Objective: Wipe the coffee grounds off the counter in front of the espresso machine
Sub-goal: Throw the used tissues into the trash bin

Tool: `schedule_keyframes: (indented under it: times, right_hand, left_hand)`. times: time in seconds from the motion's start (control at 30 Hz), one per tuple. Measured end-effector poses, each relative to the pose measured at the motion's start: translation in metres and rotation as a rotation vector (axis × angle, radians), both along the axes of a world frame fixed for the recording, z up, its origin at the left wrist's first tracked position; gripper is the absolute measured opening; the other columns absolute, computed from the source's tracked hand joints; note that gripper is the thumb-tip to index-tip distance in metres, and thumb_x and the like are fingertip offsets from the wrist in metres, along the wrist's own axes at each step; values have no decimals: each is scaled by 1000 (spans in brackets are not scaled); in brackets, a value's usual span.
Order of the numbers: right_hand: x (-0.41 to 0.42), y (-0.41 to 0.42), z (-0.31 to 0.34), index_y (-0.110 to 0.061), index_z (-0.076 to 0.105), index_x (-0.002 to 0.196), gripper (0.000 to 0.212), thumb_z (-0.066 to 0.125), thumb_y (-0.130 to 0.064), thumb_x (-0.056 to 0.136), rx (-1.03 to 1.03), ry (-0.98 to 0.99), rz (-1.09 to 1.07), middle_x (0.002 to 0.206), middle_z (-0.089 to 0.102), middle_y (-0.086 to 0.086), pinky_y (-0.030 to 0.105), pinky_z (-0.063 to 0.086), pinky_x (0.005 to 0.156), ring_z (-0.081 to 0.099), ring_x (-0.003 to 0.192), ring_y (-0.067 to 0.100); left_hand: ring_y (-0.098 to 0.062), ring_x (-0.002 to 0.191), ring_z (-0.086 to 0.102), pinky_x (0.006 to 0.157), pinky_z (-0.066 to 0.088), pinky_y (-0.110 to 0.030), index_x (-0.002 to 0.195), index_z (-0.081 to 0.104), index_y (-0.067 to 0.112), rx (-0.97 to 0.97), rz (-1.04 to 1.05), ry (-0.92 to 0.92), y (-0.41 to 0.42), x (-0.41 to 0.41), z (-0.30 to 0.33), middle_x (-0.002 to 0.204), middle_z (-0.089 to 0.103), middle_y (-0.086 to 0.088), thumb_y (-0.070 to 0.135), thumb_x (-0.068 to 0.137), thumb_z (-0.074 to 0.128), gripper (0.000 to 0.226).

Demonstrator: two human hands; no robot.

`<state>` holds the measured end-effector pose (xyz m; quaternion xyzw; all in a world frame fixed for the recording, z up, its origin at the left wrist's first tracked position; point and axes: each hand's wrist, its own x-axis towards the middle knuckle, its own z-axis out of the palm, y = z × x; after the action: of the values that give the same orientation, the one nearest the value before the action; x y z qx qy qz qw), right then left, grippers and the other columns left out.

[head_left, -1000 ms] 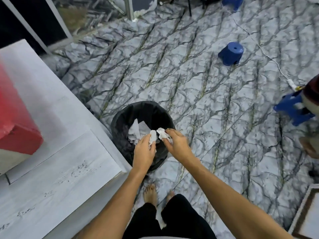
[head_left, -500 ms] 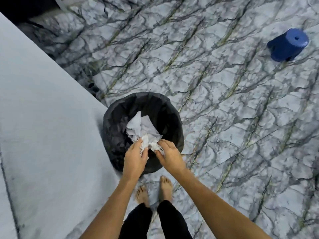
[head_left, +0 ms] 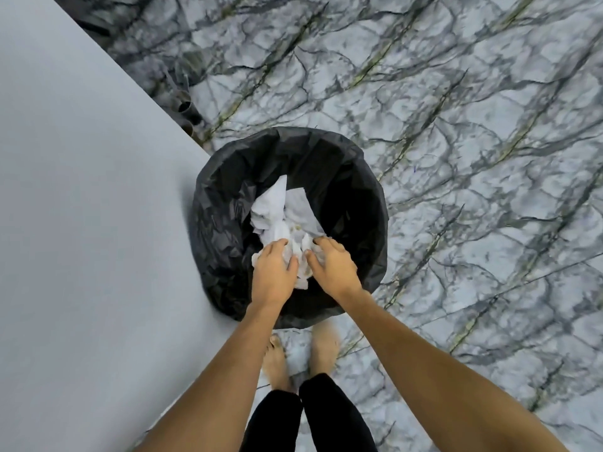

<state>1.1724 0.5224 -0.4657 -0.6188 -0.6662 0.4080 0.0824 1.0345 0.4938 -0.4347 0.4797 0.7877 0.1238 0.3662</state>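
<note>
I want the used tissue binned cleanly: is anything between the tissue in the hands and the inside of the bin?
Nothing visible: both hands hold the crumpled tissue over the open bin; only paper already lies inside.

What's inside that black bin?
Crumpled white paper lies inside the black-lined bin, with both hands, left hand and right hand, pressing on it. Anything beneath the paper is hidden.

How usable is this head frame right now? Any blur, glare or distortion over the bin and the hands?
Head view: soft motion blur throughout, worst on the bare feet and the counter, which shows no detail; the left hand, right hand and crumpled tissue over the black-lined bin are readable; flat, even light with no glare; wide-angle stretch on the forearms.
</note>
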Motion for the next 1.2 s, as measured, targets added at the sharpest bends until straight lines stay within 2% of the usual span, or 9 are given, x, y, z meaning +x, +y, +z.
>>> schedule_keyframes:
  times: [0.17,0.37,0.5,0.67,0.97,1.2]
  right_hand:
    - [5,-4,6,-5,55,127,38,54,-29,97,-4,13,12,126,59,12,37,43,96,51,119,31]
    - [12,-12,49,-5,55,128,42,59,-28,94,89,-10,38,127,59,12,39,44,98,50,122,29]
    - [16,-21,98,-3,56,127,45,62,-30,91,164,-56,97,126,60,14,42,46,99,53,119,31]
    - [19,-43,163,-6,54,131,52,60,-39,90,226,-150,146,133,57,13,44,42,105,49,127,31]
    - [30,-75,301,-10,40,143,63,53,-45,92,294,-212,149,150,40,9,43,29,112,30,141,29]
    - [26,-71,379,-15,33,147,66,44,-54,94,405,-252,201,154,34,4,42,25,115,26,143,24]
  left_hand:
    - [-27,121,55,102,46,-38,137,53,14,-16,27,1,-9,-5,3,138,56,-7,27,97,58,42]
    - [-28,115,56,97,48,-40,136,54,15,8,34,-11,-23,-5,39,136,57,-6,30,97,59,42]
    - [-29,129,46,103,42,-41,140,50,15,36,2,13,-33,-4,85,141,53,-5,31,96,60,48]
    - [-31,127,47,100,45,-50,136,51,18,62,-73,93,-50,1,150,138,53,-3,36,93,60,47]
    - [-33,125,49,100,44,-50,130,53,17,200,-140,203,-81,10,284,137,54,-4,38,91,57,45]
    - [-29,138,38,109,37,-49,143,45,21,306,-152,307,-79,-6,363,151,42,-3,44,93,55,56]
